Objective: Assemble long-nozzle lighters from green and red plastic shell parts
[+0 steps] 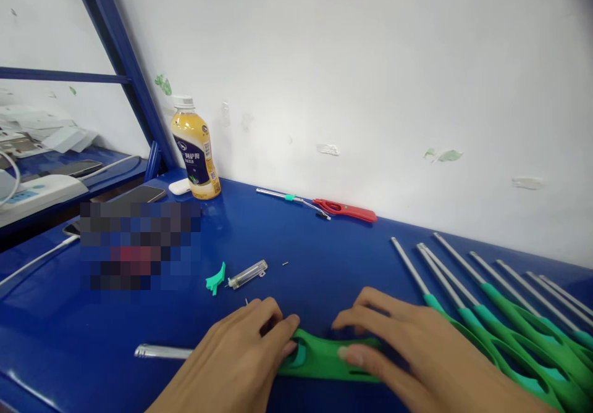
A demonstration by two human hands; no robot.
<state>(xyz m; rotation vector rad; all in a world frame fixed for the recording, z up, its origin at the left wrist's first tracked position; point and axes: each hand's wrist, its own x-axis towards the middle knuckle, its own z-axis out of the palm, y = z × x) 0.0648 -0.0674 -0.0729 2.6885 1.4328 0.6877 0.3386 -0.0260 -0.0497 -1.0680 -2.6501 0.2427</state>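
My left hand (245, 354) is closed around a green long-necked lighter (319, 357) near its trigger opening. The lighter lies sideways low in the view, and its metal tube (162, 352) sticks out to the left, partly hidden by that hand. My right hand (403, 339) is over the handle end, thumb at the handle's face and fingers bent and spread beyond its far edge. Beyond my left hand lie a clear fuel tank (248, 275), a teal trigger piece (215, 279) and a tiny metal pin (285, 263).
Several finished-looking green lighters (519, 326) lie at the right. A red lighter casing (345, 210) and a metal tube with wires (278, 194) lie by the wall. A drink bottle (197, 154), a phone (139, 196) and a power strip (41, 194) are at the left.
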